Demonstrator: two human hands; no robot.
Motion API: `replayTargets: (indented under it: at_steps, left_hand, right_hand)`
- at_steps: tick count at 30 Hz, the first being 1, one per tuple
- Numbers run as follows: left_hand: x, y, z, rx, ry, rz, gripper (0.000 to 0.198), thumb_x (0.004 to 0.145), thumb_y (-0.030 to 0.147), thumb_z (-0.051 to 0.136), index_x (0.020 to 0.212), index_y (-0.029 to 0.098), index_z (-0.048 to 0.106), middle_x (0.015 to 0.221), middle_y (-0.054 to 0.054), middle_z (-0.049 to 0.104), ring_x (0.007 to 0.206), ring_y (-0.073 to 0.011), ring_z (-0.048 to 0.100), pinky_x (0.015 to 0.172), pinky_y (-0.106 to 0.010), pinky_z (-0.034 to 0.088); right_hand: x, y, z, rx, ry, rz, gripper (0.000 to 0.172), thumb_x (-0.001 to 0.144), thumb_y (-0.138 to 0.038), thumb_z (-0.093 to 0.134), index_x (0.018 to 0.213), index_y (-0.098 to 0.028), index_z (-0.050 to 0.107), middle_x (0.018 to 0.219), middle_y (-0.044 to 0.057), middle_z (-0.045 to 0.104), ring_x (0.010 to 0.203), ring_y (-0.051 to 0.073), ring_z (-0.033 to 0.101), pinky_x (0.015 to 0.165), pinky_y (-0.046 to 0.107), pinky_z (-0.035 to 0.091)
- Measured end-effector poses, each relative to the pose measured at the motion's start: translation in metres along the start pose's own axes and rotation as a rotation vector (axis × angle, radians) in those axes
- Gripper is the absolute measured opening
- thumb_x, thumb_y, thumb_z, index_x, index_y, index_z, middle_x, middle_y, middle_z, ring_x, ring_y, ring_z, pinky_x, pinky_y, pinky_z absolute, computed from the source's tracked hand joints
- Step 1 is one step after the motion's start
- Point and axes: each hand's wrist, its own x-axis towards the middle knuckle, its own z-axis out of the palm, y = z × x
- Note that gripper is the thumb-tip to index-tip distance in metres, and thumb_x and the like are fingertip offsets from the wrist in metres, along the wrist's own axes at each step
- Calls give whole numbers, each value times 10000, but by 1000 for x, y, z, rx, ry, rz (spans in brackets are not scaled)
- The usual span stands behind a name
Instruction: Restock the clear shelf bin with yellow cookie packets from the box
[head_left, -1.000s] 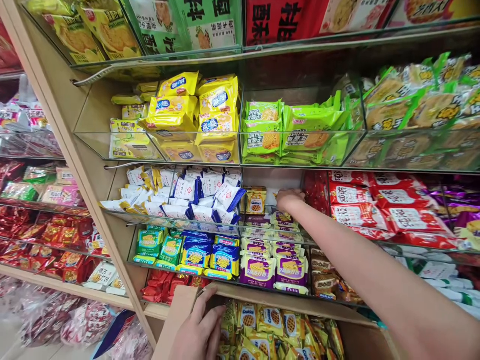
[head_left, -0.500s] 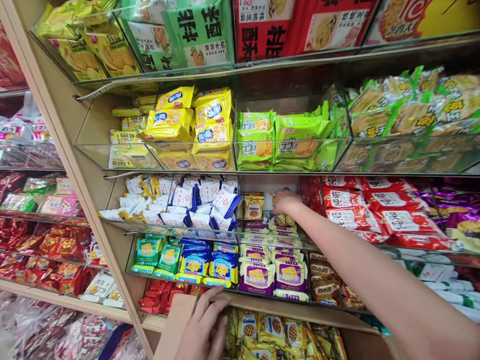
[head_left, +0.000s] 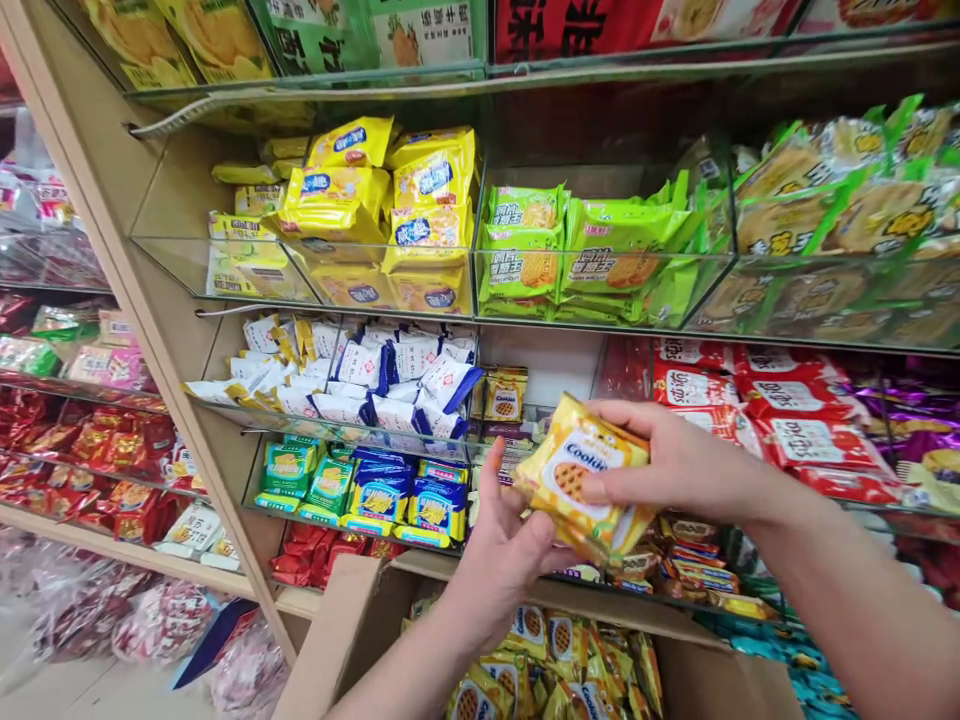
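Observation:
Over the carton, my right hand (head_left: 652, 465) grips a small stack of yellow cookie packets (head_left: 581, 475), thumb on the front one. My left hand (head_left: 517, 535) is at the stack's lower left, index finger raised and thumb apart; some of its fingers are hidden, and I cannot tell whether it touches the stack. More of these yellow packets lie loose inside the cardboard box (head_left: 352, 610) below. Behind the hands, a similar cookie packet (head_left: 505, 395) stands in a shelf compartment with a pale back wall (head_left: 551, 360).
Clear shelf fronts divide the rack. White-and-blue packets (head_left: 367, 365) and blue biscuit packs (head_left: 382, 490) sit left of the hands, red packets (head_left: 787, 400) to the right. Green packs (head_left: 622, 240) fill the shelf above. A wooden upright (head_left: 135, 300) stands at left.
My right hand has come out of the shelf compartment toward me and now holds cookie packets. My left hand has risen from the box edge to beside them. The view has shifted slightly.

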Motion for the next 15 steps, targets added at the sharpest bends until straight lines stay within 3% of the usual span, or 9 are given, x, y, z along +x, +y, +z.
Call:
replayTargets:
  at_steps: [2,5,7,9,11,15]
  left_hand:
    - [-1,-7,3,-51,-4,-17,840,624,376,703,1288,370,189,1236,-56,517,1033,-211,557,836,-365,479]
    - [-10,-24,-6,3,122,-1,509,649,262,700,1108,280,481,1072,-18,628,988,-164,570,866,-295,456]
    - [-21,-37,-17,28,173,-15,369,675,253,674,1020,272,544,1024,4,649,943,-150,582,843,-285,466]
    - [-32,-48,-28,65,188,-27,338,681,253,667,1003,267,565,998,7,658,907,-143,587,819,-278,470]
    - [-43,-58,-38,144,190,-50,343,676,249,669,1006,250,580,1024,-13,648,914,-160,583,818,-290,466]
    - [-60,-69,-48,345,199,-91,325,660,261,673,978,218,624,1106,-59,593,1026,-232,527,873,-341,432]
  right_hand:
    - [-7,12,10,16,-30,-5,609,556,-302,715,1126,-271,505,972,27,653,820,240,621,650,346,528]
    - [-17,35,27,-88,64,-83,647,591,-318,706,1186,-299,453,1118,36,583,963,242,569,797,374,490]
    - [-22,55,42,-126,168,-169,551,627,-320,688,1144,-293,498,1218,37,506,1096,241,481,924,374,406]
    - [-28,77,61,-73,281,-210,349,693,-325,635,1032,-273,576,1225,35,490,1144,224,431,975,346,345]
    - [-31,97,82,85,381,-137,213,752,-360,565,924,-249,624,1140,45,545,1080,213,479,931,327,377]
    - [-35,124,115,552,520,171,295,731,-446,564,867,-203,659,933,55,644,880,225,579,717,306,478]
